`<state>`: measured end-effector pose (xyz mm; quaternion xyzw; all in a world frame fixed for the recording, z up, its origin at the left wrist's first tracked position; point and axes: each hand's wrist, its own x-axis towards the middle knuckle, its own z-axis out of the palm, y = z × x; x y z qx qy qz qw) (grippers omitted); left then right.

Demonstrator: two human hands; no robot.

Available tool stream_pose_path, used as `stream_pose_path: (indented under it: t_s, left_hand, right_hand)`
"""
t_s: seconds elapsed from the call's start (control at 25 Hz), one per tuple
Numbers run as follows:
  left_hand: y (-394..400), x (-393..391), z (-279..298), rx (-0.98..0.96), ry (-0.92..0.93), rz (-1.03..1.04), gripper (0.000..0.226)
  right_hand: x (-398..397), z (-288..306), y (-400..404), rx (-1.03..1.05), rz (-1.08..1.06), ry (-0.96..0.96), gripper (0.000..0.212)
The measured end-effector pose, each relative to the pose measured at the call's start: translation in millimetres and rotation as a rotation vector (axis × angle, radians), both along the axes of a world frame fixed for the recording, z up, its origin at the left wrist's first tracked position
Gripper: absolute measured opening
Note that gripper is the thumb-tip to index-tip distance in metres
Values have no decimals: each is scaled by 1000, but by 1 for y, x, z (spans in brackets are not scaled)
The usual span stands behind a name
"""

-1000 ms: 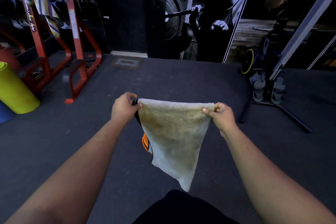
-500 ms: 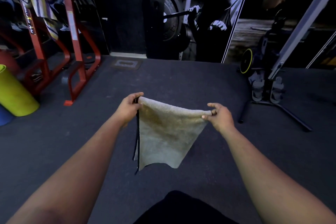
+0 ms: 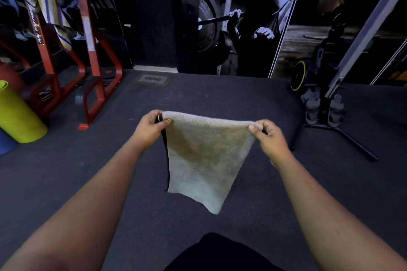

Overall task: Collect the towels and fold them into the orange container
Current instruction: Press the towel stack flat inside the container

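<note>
The beige towel (image 3: 204,158) hung between the left hand (image 3: 149,130) and right hand (image 3: 272,138), each pinching a top corner.

dim gym room with a dark grey floor (image 3: 220,99). a red steel rack (image 3: 92,55) stands at left beside a yellow-green roller (image 3: 19,116); a weightlifting mural (image 3: 237,20) covers the far wall.

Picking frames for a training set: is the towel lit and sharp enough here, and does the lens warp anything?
Head view: towel evenly lit and sharp; left hand and right hand clear; the back wall is dim; the wide lens bows the red rack and the forearms at the edges.
</note>
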<state>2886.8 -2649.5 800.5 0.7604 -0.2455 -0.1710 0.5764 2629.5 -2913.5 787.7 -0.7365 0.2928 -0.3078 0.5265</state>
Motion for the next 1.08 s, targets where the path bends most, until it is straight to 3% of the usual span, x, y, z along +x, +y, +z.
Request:
stream_pose_path:
  t_s: [0.08,0.12,0.2,0.24,0.32,0.4,0.48,0.56,0.64,0.72,0.8,0.88,0.96,1.08]
  left_hand:
    - [-5,-14,24,-215,131,-25,5]
    - [-11,-18,41,-278,138,-31,6]
    - [-27,-18,80,-406,157,-41,14]
    - [-30,-18,99,-496,191,-56,23]
    - [-25,-15,113,-585,235,-113,44]
    - [-7,-21,74,-344,217,-156,58]
    - [15,-47,17,-87,237,-240,51]
    - [15,-60,-2,-93,332,-203,34]
    - [3,-51,11,-174,410,-114,31]
    - [-7,-35,37,-300,504,-123,41]
    - [-4,-25,38,-371,504,-220,50]
    - [15,-35,15,-121,394,-250,41]
    - [26,-45,-4,102,299,-221,29]
    - [16,-41,-3,-102,347,-59,28]
  right_hand:
    - [-1,20,9,210,64,-315,21]
    - [0,23,15,245,106,-321,31]
    - [2,15,31,219,187,-106,35]
    - [4,9,39,213,197,-23,28]
    - [10,5,43,293,129,-62,12]
    - [15,15,37,402,59,-110,13]
    - [17,27,31,403,58,-53,15]
    - [15,24,25,500,56,-100,12]
    - [9,11,22,686,114,-134,40]
    - [1,-2,27,632,268,76,58]
    - [-3,-13,34,472,311,89,35]
    - [-2,-13,37,458,211,-56,26]
    - [2,-9,34,401,135,-74,26]
    - [6,-7,26,421,18,-91,29]
